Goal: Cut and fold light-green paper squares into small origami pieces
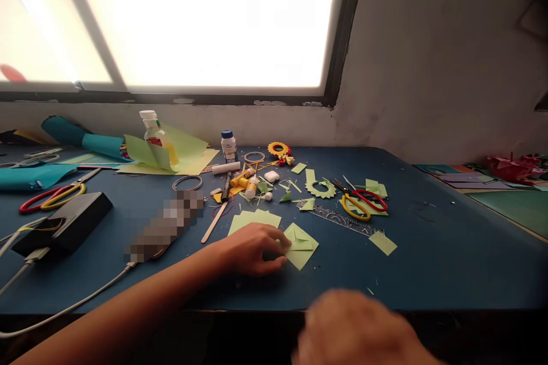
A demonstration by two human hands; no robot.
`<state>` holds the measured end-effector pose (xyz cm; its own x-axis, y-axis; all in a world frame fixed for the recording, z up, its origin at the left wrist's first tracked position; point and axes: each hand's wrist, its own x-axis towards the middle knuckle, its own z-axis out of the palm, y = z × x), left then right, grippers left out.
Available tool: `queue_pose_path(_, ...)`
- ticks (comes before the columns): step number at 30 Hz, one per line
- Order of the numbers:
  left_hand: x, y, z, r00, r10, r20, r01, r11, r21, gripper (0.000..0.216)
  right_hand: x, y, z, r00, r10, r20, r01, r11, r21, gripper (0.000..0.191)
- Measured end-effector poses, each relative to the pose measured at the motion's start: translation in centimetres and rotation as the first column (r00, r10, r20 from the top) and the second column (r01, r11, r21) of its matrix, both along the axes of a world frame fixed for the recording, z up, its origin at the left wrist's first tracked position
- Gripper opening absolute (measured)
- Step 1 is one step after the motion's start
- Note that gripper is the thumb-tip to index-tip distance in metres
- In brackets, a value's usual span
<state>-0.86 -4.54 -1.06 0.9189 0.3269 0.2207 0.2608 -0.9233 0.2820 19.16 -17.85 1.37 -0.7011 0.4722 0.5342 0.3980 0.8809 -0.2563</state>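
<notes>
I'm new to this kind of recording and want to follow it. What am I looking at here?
There is no machine here: a person works with two bare hands. The single picture comes from a camera worn on their head, looking forward and down.

The left hand rests its fingers on a folded green paper. The right hand is blurred near the bottom edge; whether it holds anything is unclear.

On the blue table lie scissors, a clear ruler and a white bottle with a blue cap.

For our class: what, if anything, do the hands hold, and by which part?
Left hand touches the folded paper at its left side, pinch unclear; right hand, blurred: cannot tell.
</notes>
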Motion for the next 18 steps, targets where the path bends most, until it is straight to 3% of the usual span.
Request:
queue_pose_path(2, -0.2, 0.1, 0.0, 1.000, -0.021, 0.015, 0.021, 0.999, -0.038, 0.022, 1.0, 3.1, -0.1, 0.996, -0.082, 0.025, 0.083, 0.996, -0.036, 0.031)
queue_pose_path(4, -0.3, 0.2, 0.0, 1.000, -0.012, 0.026, 0.014, 0.998, -0.063, 0.022, 2.1, 6.0, -1.0, 0.968, -0.147, 0.203, 0.157, 0.987, -0.038, 0.033)
queue_pose_path(7, -0.4, 0.4, -0.1, 0.999, 0.017, 0.047, -0.011, 0.993, -0.116, 0.021, 3.6, 8.6, -2.9, 0.918, -0.099, 0.384, 0.138, 0.988, -0.076, 0.036)
queue_pose_path(11, -0.7, 0.8, -0.4, 0.996, 0.027, 0.091, -0.009, 0.983, -0.183, 0.017, 5.1, 9.0, -3.9, 0.935, -0.039, 0.352, 0.082, 0.991, -0.108, 0.035)
queue_pose_path(14, -0.6, 1.0, -0.4, 0.994, 0.033, 0.108, -0.011, 0.979, -0.203, 0.017, 5.6, 8.8, -3.4, 0.951, 0.004, 0.309, 0.053, 0.983, -0.175, 0.033)
queue_pose_path(18, 0.0, 0.8, -0.5, 0.996, 0.042, 0.078, -0.030, 0.988, -0.149, 0.014, 5.3, 9.6, -2.5, 0.967, -0.039, 0.253, 0.119, 0.943, -0.311, 0.028)
